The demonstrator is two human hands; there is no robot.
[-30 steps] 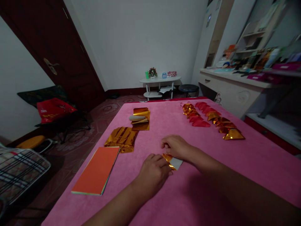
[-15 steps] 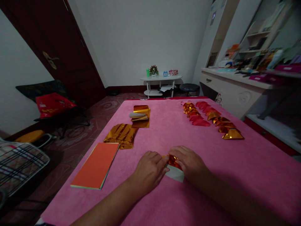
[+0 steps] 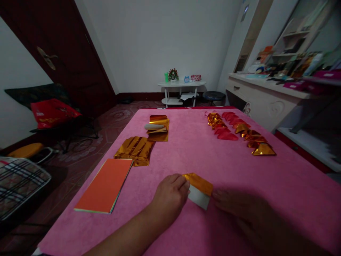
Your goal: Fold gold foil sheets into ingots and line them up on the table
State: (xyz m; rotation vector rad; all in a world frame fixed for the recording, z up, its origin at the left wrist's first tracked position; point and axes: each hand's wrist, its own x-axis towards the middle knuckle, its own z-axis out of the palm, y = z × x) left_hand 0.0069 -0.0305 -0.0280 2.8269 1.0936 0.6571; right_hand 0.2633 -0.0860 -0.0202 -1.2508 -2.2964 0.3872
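A small sheet of gold foil paper [image 3: 201, 183] with a pale back lies on the pink cloth, its far part folded over so that a gold band shows above a whitish strip. My left hand [image 3: 172, 193] is closed on the sheet's left end, fingers curled and pressed at its edge. Just right of the sheet is my right hand [image 3: 239, 204], fingers stretched out and low over the cloth, slightly blurred. Its fingertips are close to the sheet's right corner; I cannot tell whether they touch.
An orange paper stack [image 3: 105, 186] lies at left, by a pile of gold foil sheets [image 3: 135, 149]. Behind are more gold sheets [image 3: 162, 135] with a grey rounded object [image 3: 153, 126] on them. Folded gold pieces [image 3: 263, 149] and red pieces [image 3: 225, 134] line the pink-covered table's [image 3: 183, 153] far right.
My right hand has let go of the foil paper and moved right, fingers straightened. The folded gold band now lies flatter and in full view. My left hand stays at the left end.
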